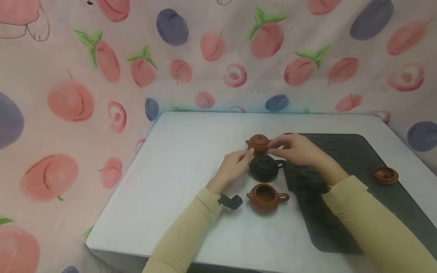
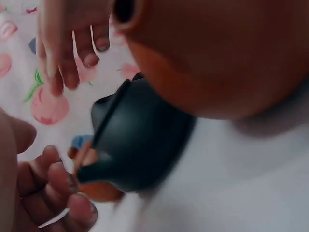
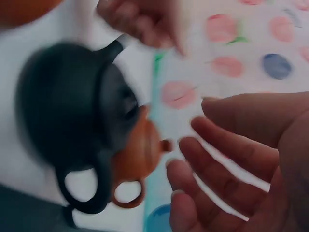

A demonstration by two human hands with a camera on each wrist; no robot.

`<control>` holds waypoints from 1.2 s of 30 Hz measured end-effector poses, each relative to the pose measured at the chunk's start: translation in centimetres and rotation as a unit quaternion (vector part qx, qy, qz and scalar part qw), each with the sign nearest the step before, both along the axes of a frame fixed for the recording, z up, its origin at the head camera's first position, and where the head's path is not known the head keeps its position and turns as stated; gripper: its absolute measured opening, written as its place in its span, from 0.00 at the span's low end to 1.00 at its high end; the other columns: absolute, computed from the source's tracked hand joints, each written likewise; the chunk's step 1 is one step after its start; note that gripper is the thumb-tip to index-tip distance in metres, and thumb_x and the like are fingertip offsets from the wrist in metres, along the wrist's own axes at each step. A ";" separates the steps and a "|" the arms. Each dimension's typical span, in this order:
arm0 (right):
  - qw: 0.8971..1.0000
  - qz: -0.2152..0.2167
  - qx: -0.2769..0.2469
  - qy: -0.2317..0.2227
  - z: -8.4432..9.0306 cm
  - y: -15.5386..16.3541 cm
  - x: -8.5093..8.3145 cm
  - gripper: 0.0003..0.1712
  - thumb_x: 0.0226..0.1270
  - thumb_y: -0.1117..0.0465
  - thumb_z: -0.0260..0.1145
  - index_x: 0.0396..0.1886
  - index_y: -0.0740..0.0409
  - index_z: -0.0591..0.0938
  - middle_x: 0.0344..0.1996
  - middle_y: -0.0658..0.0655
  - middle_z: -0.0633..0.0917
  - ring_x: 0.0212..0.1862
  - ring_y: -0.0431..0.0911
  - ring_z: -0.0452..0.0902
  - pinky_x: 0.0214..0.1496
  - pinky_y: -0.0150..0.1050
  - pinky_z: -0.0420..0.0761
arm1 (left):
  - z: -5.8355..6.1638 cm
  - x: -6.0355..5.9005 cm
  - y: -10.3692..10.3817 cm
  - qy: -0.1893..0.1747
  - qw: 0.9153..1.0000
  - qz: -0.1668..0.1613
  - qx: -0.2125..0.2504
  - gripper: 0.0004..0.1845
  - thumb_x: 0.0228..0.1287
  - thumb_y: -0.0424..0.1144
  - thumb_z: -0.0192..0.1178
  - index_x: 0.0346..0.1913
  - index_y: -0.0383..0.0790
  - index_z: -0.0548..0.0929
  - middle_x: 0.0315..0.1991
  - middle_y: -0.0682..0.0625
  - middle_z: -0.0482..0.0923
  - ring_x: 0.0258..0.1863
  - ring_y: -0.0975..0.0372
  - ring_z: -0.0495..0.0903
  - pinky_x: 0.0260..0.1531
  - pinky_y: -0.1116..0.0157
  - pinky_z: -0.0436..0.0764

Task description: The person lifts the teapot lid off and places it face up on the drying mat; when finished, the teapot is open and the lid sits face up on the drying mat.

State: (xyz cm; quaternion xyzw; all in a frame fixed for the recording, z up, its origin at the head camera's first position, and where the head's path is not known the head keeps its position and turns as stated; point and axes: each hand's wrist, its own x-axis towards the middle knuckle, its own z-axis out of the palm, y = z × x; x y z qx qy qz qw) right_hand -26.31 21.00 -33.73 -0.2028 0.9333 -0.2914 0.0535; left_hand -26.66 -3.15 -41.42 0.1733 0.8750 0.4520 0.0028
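Three small teapots stand in a row on the white table. The black teapot (image 1: 263, 169) is in the middle with its lid on. Behind it is a lidded brown teapot (image 1: 258, 141), and nearest me is a lidless brown teapot (image 1: 264, 198). My left hand (image 1: 233, 165) hovers by the spout side of the black teapot, its fingers loosely bent around nothing in the left wrist view. Above the black teapot's handle side, my right hand (image 1: 296, 149) has relaxed, spread fingers and holds nothing. Neither hand touches a teapot in the wrist views.
A dark tea tray (image 1: 336, 151) lies on the right of the table (image 1: 191, 151), with a brown teapot lid (image 1: 385, 175) on its right side. The left sleeve bears a black wrist mount (image 1: 231, 201). Fruit-patterned cloth (image 1: 191, 87) hangs behind and to the left.
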 end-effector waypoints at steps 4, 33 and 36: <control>0.999 0.019 0.041 0.010 -1.1 -0.9 -1.1 0.16 0.71 0.51 0.71 0.53 0.53 0.88 0.48 0.55 0.87 0.43 0.52 0.82 0.40 0.47 0.83 | -1.3 0.0 -0.5 -0.024 0.999 0.022 0.017 0.28 0.78 0.62 0.46 0.30 0.44 0.80 0.25 0.53 0.75 0.27 0.61 0.72 0.29 0.63 0.70; 0.995 0.015 0.085 0.058 -2.6 -1.7 -0.8 0.09 0.62 0.53 0.78 0.41 0.47 0.92 0.35 0.45 0.89 0.39 0.48 0.77 0.43 0.49 0.78 | -3.0 -0.2 -0.8 0.001 1.000 -0.014 0.008 0.24 0.77 0.58 0.53 0.25 0.47 0.78 0.21 0.56 0.73 0.26 0.62 0.72 0.28 0.65 0.68; 0.994 0.009 0.083 0.069 -2.7 -1.9 -0.7 0.09 0.62 0.52 0.78 0.41 0.48 0.92 0.35 0.46 0.89 0.39 0.49 0.77 0.43 0.50 0.77 | -3.1 -0.2 -0.9 0.006 1.000 -0.010 0.003 0.25 0.77 0.58 0.52 0.24 0.46 0.76 0.20 0.56 0.72 0.24 0.62 0.71 0.27 0.65 0.67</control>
